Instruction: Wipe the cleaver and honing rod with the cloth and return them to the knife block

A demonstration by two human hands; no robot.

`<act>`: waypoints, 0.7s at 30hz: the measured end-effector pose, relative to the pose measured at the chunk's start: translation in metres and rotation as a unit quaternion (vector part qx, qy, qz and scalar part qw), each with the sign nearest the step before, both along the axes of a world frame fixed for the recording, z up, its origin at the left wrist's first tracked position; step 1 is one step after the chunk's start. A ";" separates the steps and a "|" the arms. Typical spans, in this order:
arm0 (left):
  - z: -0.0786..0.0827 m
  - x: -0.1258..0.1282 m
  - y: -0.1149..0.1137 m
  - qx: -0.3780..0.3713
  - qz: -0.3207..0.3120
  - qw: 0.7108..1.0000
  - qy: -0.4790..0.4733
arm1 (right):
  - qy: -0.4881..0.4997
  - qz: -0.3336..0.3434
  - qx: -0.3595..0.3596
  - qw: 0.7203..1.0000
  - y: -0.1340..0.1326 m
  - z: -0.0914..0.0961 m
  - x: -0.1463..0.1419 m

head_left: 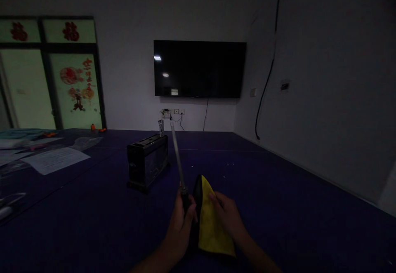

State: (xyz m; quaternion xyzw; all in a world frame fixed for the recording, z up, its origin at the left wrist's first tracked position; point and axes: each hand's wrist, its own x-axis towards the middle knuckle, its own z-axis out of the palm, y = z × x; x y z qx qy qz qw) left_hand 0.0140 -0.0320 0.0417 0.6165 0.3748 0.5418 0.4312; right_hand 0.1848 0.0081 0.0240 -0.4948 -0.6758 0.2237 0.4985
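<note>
My left hand is closed round the dark handle of a long screwdriver, whose thin metal shaft points up and away toward the wall. My right hand holds a yellow cloth with a dark edge, its fingers pressed on the cloth's right side just beside the screwdriver handle. A black toaster with a silver lever stands on the dark blue table a little beyond my hands, to the left.
Sheets of paper and small items lie on the table's left side. A dark wall-mounted screen hangs ahead, with sockets and cables below it. Glass doors with red decorations are at the left. A white wall runs along the right.
</note>
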 end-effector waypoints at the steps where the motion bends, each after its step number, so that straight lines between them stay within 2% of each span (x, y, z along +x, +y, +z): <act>1: 0.004 -0.001 0.000 0.011 0.023 1.000 -0.005 | -0.010 -0.002 0.001 1.000 0.000 -0.001 0.001; 4: 0.016 -0.005 0.005 0.053 0.095 0.994 -0.012 | -0.036 -0.005 0.000 0.999 0.003 -0.005 0.005; 7: 0.032 -0.014 0.012 0.078 0.136 0.988 0.006 | -0.059 -0.013 0.005 0.998 0.005 -0.007 0.007; 9: 0.048 -0.021 0.016 0.081 0.163 0.983 0.016 | -0.071 -0.019 0.009 0.997 0.005 -0.008 0.007; 12: 0.079 -0.032 0.015 0.084 0.200 0.976 -0.008 | -0.082 -0.014 0.017 0.996 0.003 -0.007 0.007; 14: 0.104 -0.038 0.010 0.071 0.182 0.979 -0.057 | -0.085 -0.013 0.026 0.996 0.002 -0.007 0.007; 17: 0.142 -0.046 0.001 0.039 0.111 0.984 -0.135 | -0.093 -0.016 0.034 0.995 0.002 -0.008 0.007; 21: 0.186 -0.060 -0.004 -0.013 0.025 0.990 -0.139 | -0.107 -0.011 0.028 0.994 0.003 -0.009 0.008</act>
